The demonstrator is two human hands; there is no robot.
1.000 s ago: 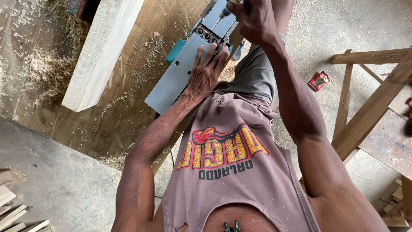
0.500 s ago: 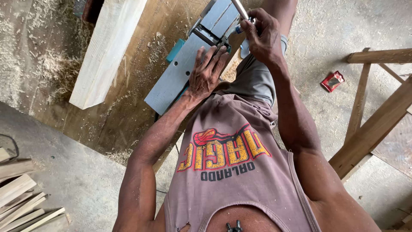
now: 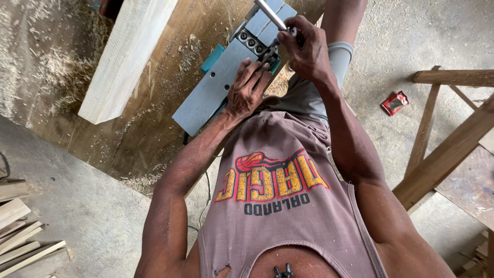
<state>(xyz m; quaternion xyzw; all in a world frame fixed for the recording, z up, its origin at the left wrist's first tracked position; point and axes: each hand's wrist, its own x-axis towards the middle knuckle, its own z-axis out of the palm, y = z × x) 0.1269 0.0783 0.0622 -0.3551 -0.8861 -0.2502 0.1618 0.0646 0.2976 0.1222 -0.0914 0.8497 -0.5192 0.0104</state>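
Setting: a workshop with a concrete floor [image 3: 77,206] dusted with sawdust, seen from above the person's chest.
Work surface: a brown wooden board [image 3: 154,123] strewn with shavings, lying across the floor.
Planer: an electric hand planer [image 3: 231,72] lies upside down on the board, its grey metal sole facing up and a teal body showing at the edges; the cutter drum sits near its far end.
Left hand: the left hand [image 3: 248,90] rests flat on the planer's sole just beside the drum, fingers spread and pressing down, closed on nothing.
Right hand: the right hand [image 3: 307,51] is clenched around the handle of a metal wrench [image 3: 270,14], whose shaft slants up and away over the drum.
Timber: a pale squared timber beam [image 3: 126,56] lies on the board, left of the planer and apart from it.
Surroundings: a small red packet [image 3: 394,102] lies on the floor at right, near a wooden frame [image 3: 442,154]; cut wood strips [image 3: 25,231] are piled at lower left.
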